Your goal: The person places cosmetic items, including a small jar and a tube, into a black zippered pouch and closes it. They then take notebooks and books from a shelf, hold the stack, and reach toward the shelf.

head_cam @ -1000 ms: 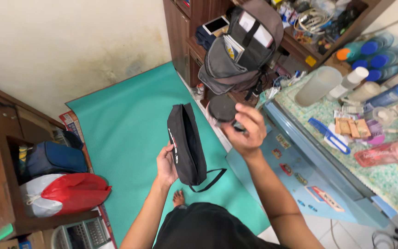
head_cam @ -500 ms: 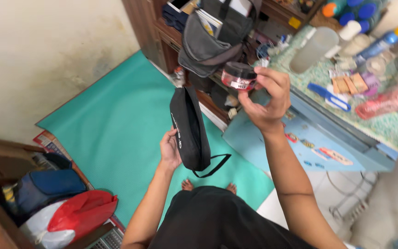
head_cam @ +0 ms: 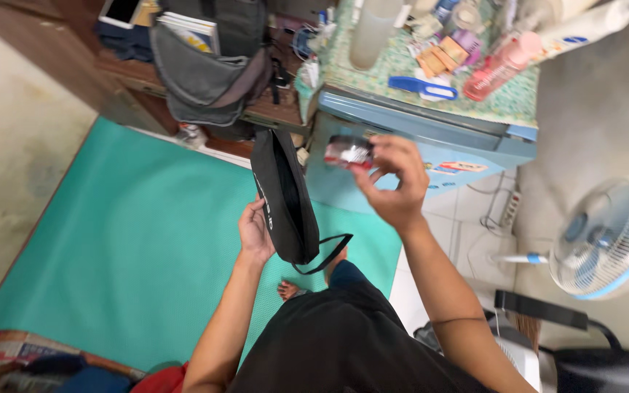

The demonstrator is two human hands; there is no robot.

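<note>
hands: left point(head_cam: 255, 234) grips upright black pouch point(head_cam: 284, 196), right point(head_cam: 396, 182) jar point(head_cam: 349, 152).

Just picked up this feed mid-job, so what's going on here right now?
A person stands on a teal floor mat. The left hand grips a black pouch by its edge, opening upward. The right hand holds a small round jar in its fingertips, just right of the pouch's top and apart from it. A light blue cabinet topped with toiletries stands ahead.

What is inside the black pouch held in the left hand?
The black pouch hangs upright from the left hand, its top open a little. Only a dark slit shows there; its contents are hidden. The right hand holds a small jar beside it, outside.
</note>
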